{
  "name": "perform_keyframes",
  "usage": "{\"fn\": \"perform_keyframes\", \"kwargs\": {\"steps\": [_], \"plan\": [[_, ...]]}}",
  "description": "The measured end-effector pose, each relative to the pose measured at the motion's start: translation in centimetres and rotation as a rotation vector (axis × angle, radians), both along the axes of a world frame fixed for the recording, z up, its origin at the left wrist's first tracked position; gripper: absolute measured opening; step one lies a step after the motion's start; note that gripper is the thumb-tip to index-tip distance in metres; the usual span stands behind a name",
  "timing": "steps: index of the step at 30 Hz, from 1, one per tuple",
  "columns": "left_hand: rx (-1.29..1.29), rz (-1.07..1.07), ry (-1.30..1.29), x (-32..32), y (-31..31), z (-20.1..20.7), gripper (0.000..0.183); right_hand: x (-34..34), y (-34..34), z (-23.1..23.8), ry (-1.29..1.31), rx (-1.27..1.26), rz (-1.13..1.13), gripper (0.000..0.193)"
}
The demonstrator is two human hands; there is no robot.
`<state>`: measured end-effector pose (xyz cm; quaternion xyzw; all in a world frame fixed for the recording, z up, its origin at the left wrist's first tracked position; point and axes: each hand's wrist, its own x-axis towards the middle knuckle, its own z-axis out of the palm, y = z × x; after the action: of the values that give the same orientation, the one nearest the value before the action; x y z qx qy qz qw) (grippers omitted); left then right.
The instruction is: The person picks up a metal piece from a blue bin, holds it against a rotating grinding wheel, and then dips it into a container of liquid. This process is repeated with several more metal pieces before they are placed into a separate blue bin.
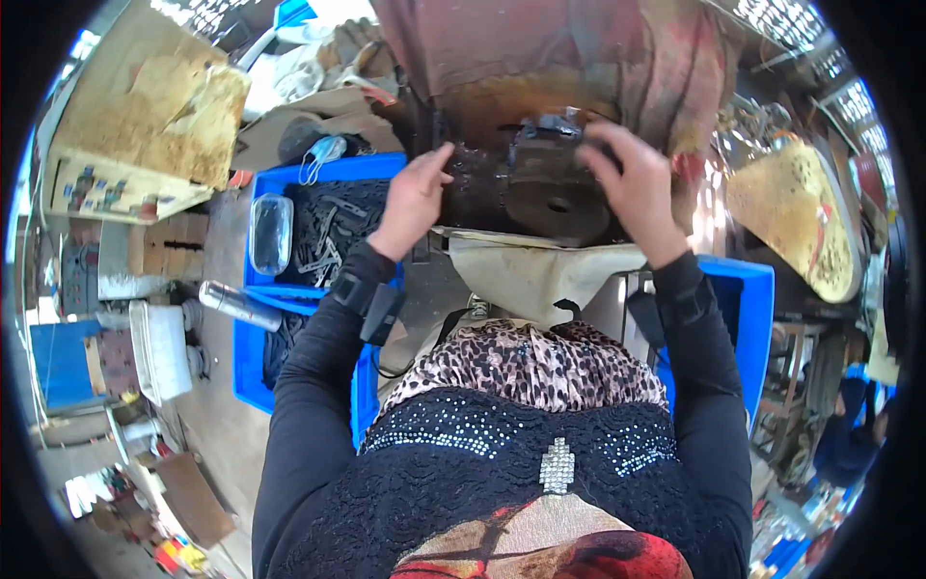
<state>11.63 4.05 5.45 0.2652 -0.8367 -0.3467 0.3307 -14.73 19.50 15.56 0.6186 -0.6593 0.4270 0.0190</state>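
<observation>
One left hand [413, 205] and one right hand [640, 185] flank a dark metal fixture [548, 159]

The left hand is raised clear of the fixture, fingers loosely parted. The right hand curls at the fixture's right side; whether it grips anything, I cannot tell. The fixture stands on a dark bench [469, 205], just beyond a round plate [532, 209] with a central hole. Leftward, a blue crate [338, 172] holds dark metal pieces [331, 230] beside a clear plastic tub [271, 234].
</observation>
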Motion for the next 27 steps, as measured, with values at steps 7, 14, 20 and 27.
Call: {"fn": "perform_keyframes", "kwargs": {"steps": [7,14,20,27], "plan": [[-0.407,0.049,-0.161,-1.7,2.7,-1.5,0.049,-6.7,-11.2,1.4,0.210,0.118,-0.192,0.038],[-0.398,0.072,-0.154,-1.7,3.5,-1.2,0.036,-10.0,-15.2,2.0,0.228,0.208,-0.138,0.039],[-0.375,0.099,-0.170,-2.8,5.1,-0.9,0.034,-10.9,-13.6,3.7,0.188,0.247,-0.124,0.040],[-0.191,0.147,0.067,-0.7,6.1,-0.2,0.035,-7.3,-6.8,1.2,0.111,0.021,-0.169,0.038]]}}
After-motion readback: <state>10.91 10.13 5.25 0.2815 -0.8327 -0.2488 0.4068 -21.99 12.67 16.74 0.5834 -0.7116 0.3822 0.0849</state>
